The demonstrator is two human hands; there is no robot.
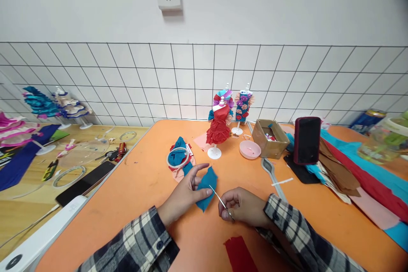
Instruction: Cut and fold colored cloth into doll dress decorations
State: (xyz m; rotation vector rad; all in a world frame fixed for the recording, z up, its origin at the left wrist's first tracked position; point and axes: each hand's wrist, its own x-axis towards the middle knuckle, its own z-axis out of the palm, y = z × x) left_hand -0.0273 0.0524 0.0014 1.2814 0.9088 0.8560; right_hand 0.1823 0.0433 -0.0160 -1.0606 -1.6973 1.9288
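Note:
My left hand (pixel 188 193) pinches a small piece of blue paper (pixel 207 187) just above the orange table (pixel 143 204), thumb and fingers closed on its lower edge. My right hand (pixel 242 206) is closed on small metal scissors (pixel 219 199), whose thin blades point up and left toward the blue paper. Both sleeves are plaid. Behind my hands stands a small mannequin in a red paper dress (pixel 218 129), with two more dressed mannequins (pixel 242 106) behind it.
A tape roll on blue and red paper scraps (pixel 177 157) lies left of the red dress. A pink dish (pixel 250 149), a cardboard box (pixel 270 138), a phone on a stand (pixel 307 140) and coloured paper sheets (pixel 360 178) fill the right. A red paper strip (pixel 239 255) lies near the front edge.

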